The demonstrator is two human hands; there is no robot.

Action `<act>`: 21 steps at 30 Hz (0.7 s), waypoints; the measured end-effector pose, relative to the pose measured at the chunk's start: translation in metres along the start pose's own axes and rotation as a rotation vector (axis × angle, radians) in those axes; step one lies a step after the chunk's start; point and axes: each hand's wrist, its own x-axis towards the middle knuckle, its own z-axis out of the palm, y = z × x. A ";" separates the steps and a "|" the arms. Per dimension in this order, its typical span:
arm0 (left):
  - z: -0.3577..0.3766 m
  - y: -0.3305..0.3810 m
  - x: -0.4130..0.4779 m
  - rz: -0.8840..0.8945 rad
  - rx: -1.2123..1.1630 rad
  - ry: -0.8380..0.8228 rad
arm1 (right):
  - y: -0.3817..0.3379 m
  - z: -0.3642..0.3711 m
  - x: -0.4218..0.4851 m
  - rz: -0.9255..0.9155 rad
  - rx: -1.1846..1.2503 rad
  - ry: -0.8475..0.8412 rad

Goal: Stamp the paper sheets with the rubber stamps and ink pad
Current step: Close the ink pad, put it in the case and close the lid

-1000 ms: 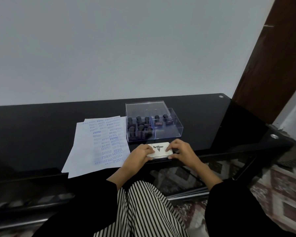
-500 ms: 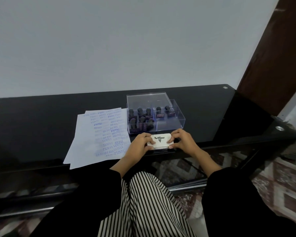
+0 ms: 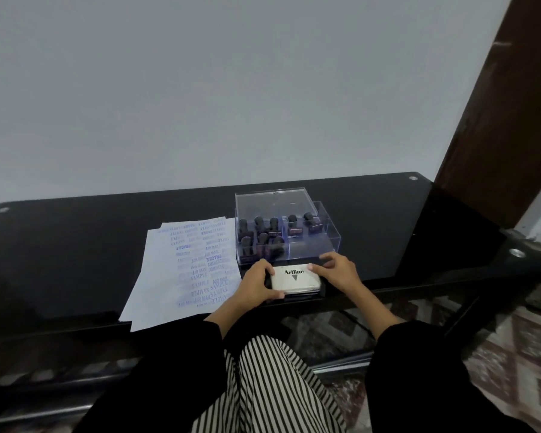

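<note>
The table [image 3: 75, 245] across the middle is glossy black. On it, the paper sheets [image 3: 156, 276] are white, covered in blue and violet stamped words. The ink pad [image 3: 294, 281] has a white lid with black lettering and a dark triangle. The clear box [image 3: 313, 245] looks faintly violet; its stamps [image 3: 260, 223] are dark. At the bottom, the trousers [image 3: 278, 385] carry black-and-white stripes. The wall [image 3: 231, 89] above is pale grey.

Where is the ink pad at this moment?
In the head view, the ink pad sits at the front of the table between the left hand and right hand, in front of the clear box, right of the paper sheets.
</note>
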 end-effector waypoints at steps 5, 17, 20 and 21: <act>0.002 0.009 0.002 -0.078 0.035 -0.035 | -0.010 0.015 0.004 0.061 -0.137 0.040; 0.024 0.040 0.005 -0.493 0.024 0.047 | -0.023 0.032 -0.005 0.162 -0.293 0.050; 0.016 0.040 0.009 -0.497 -0.116 0.004 | -0.023 0.025 -0.008 0.194 -0.252 0.072; 0.015 0.040 0.010 -0.485 -0.131 0.004 | -0.022 0.023 -0.008 0.198 -0.240 0.082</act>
